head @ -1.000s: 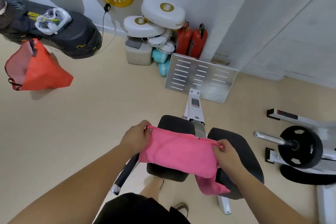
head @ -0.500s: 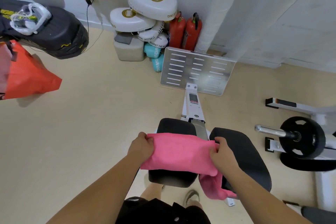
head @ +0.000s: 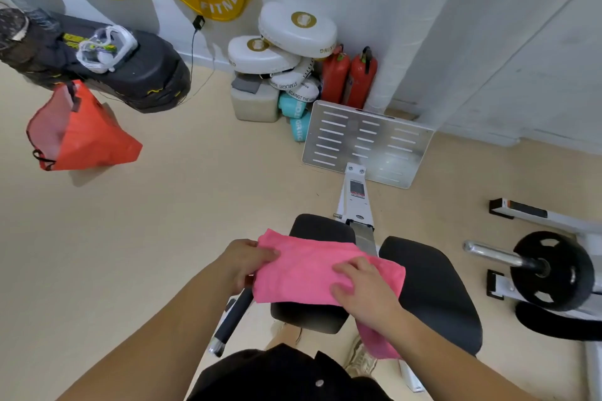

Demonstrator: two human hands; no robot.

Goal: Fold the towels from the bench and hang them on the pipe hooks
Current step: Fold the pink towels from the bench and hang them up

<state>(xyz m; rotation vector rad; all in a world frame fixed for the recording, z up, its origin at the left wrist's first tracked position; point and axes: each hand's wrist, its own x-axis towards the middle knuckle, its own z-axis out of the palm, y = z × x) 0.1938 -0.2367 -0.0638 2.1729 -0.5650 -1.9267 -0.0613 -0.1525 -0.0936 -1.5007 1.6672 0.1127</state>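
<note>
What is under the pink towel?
A black bench pad pokes out beyond the pink towel's far and near edges. The pad's middle is covered. The right hand rests on top of the towel, and the left hand pinches its edge.

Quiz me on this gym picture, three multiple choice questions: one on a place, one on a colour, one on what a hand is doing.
1. The fire extinguishers stand where, relative to the metal footplate? A behind it; B on it; C in front of it.
2. The towel is: A blue; B pink; C white.
3. The left hand: A hangs free; B lies flat on the towel; C pinches the towel's edge.
Answers: 1 A, they stand beyond its far edge. 2 B, it is plainly pink. 3 C, its thumb lies on top of the edge.
</note>
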